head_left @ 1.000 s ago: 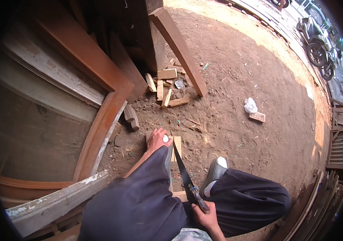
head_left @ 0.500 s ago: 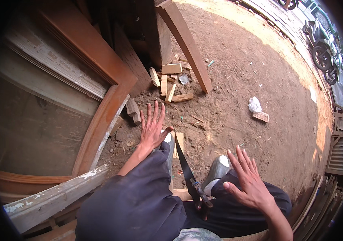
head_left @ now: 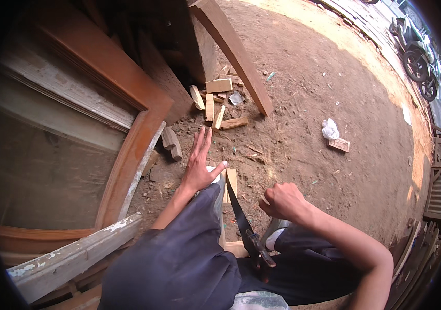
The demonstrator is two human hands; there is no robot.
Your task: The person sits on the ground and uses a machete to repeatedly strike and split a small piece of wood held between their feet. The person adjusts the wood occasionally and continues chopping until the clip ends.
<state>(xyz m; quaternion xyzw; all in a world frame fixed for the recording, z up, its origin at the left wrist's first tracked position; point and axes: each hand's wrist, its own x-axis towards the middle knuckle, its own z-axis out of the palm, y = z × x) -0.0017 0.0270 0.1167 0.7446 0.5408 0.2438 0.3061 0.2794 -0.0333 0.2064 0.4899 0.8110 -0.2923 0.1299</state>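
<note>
My left hand (head_left: 197, 166) is raised over my left knee and shoe, fingers stretched out and thumb held away, with nothing in it. Over my right shoe (head_left: 276, 230) my right hand (head_left: 286, 202) is curled into a fist, and no object shows in it. Between my legs rests what looks like a hand saw (head_left: 241, 217), a long dark blade with a brown handle (head_left: 263, 251) towards me. Neither hand touches it. Beneath the blade's far end lies a pale wooden board (head_left: 231, 187), partly hidden by my leg.
Wood offcuts (head_left: 219, 86) lie heaped ahead, beside a leaning brown plank (head_left: 241, 62). A brown framed panel (head_left: 153, 111) and a peeling white beam (head_left: 75, 253) stand at left. A white plastic bag (head_left: 330, 129) sits on the dirt at right; motorcycles (head_left: 415, 62) are parked beyond.
My right hand has closed from spread fingers into a fist and moved left, towards the middle. The left hand stays near its place, its fingers drawn closer together.
</note>
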